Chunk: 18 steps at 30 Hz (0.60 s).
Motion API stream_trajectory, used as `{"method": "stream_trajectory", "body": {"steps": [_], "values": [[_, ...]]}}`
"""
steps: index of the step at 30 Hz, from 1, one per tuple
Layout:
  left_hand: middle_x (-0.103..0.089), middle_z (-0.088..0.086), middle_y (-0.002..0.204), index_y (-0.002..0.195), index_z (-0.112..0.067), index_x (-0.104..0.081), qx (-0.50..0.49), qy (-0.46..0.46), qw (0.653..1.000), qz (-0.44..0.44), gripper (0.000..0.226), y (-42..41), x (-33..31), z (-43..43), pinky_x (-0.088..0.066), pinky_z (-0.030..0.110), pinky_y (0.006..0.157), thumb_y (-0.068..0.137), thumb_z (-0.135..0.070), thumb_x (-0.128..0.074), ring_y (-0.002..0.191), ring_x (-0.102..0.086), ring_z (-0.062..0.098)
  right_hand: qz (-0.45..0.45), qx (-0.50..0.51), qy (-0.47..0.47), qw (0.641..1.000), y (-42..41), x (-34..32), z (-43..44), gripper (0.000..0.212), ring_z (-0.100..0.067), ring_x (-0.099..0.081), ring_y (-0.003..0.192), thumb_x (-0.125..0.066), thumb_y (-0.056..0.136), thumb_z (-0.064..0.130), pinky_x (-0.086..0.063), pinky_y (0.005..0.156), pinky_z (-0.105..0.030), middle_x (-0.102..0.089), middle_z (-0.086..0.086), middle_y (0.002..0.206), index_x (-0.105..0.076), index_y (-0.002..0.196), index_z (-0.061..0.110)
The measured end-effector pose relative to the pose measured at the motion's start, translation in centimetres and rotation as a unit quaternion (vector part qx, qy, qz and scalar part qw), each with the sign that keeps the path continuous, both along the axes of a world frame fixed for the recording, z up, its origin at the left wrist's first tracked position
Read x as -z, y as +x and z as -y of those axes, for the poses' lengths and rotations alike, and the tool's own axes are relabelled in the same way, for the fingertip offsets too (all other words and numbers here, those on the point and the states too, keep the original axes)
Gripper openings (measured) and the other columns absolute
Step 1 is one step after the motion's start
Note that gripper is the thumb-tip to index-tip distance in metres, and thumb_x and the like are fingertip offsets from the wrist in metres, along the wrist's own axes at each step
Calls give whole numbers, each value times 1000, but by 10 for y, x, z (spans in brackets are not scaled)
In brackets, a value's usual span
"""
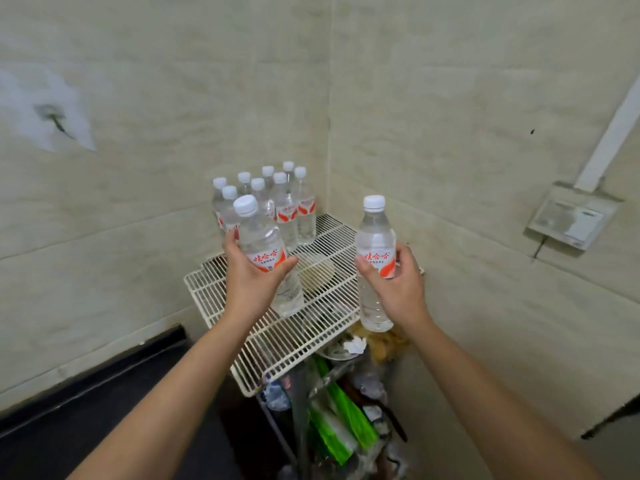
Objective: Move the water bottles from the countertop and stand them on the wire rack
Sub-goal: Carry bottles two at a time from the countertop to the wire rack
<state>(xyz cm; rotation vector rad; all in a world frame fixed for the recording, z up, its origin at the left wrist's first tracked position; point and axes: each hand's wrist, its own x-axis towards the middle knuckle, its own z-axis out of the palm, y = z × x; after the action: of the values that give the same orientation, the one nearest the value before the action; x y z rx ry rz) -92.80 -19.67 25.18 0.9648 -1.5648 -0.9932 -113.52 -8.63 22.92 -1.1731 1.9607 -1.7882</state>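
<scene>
My left hand point(251, 277) grips a clear water bottle point(265, 244) with a white cap and red label, tilted slightly left above the white wire rack point(277, 341). A second, upright bottle point(375, 244) is gripped around its label by my right hand point(398, 282), over the rack's right edge. Several more bottles point(287, 206) of the same kind stand clustered at the rack's far corner, against the tiled wall.
Under the rack lies clutter: green packaging point(341, 417), bags and crumpled paper point(353, 344). A black countertop point(90, 403) runs at lower left. On the right wall hangs a socket box point(573, 216) with a white conduit. A pale bowl-like thing point(317, 271) shows through the rack.
</scene>
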Motion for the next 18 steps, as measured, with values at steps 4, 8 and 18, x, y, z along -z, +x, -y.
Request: {"method": "stream_trajectory", "body": {"steps": [4,8,18], "values": [[-57,0,132,142,-25,-31,-26,0,999,45,96,-30,12,42,-51,44,101,66,-32,-90,116,-60,16,-51,-46,24,997,-44,1,60,65,-3,-61,98,-66,67,82,-52,82,-30,-61,14,110,-59,116,39],[-57,2,128,131,-26,-35,-101,-2,992,75,93,-55,26,74,-51,48,100,59,-34,-92,115,-60,20,-59,-124,28,990,-76,17,120,61,-3,-65,100,-69,71,77,-56,87,-38,-68,17,110,-59,119,40],[-56,-8,119,126,-36,-31,-221,39,970,95,92,-91,50,106,-53,11,76,56,-41,-90,102,-61,-1,-16,-377,87,922,-123,44,218,77,6,-64,106,-69,63,84,-58,93,-34,-67,22,117,-53,129,47]]}}
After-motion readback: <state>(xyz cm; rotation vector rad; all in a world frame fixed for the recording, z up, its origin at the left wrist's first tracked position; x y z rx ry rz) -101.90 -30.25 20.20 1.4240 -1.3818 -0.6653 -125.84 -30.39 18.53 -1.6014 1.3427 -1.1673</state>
